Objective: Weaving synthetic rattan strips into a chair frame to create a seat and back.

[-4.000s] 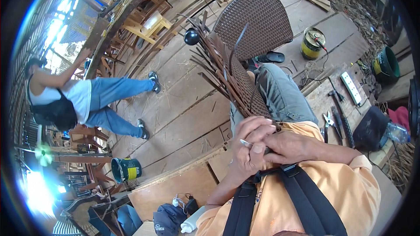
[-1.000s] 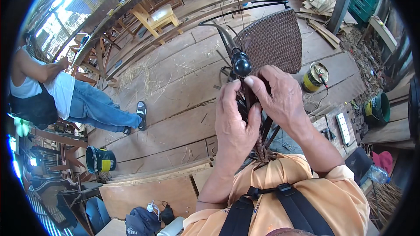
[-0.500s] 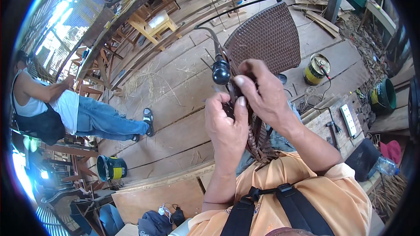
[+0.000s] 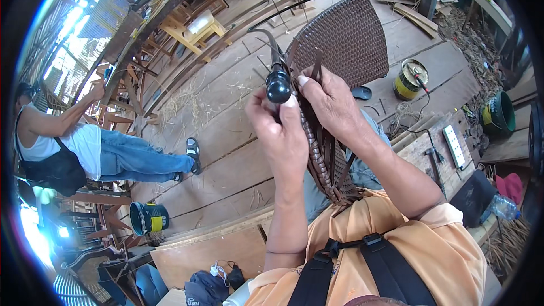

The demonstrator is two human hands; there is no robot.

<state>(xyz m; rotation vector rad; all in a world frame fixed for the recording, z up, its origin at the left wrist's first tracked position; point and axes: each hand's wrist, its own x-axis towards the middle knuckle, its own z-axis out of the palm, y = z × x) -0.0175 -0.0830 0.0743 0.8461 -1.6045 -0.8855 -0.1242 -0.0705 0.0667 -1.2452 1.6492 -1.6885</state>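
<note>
A dark brown woven chair (image 4: 341,45) stands in front of me, its near rim (image 4: 315,164) wrapped in brown strips. At the end of its dark curved frame sits a glossy black ball knob (image 4: 279,87). My left hand (image 4: 281,136) curls around the frame just under the knob, its thumb pressed against the wrapped edge. Close beside it, my right hand (image 4: 335,105) pinches a flat brown weaving strip (image 4: 317,61), whose loose end sticks up above the fingers. The fingertips of both hands are partly hidden.
A tin with a tool in it (image 4: 411,79), a power strip (image 4: 453,146) and a hammer (image 4: 435,164) lie to the right. Dark buckets (image 4: 149,218) stand left and far right. At the left a person (image 4: 62,130) stands by a long curved wooden beam (image 4: 153,20).
Both hands have shifted slightly up along the edge, the left now up against the knob. A strip end now rises above my right hand. The person at the left has raised a forearm.
</note>
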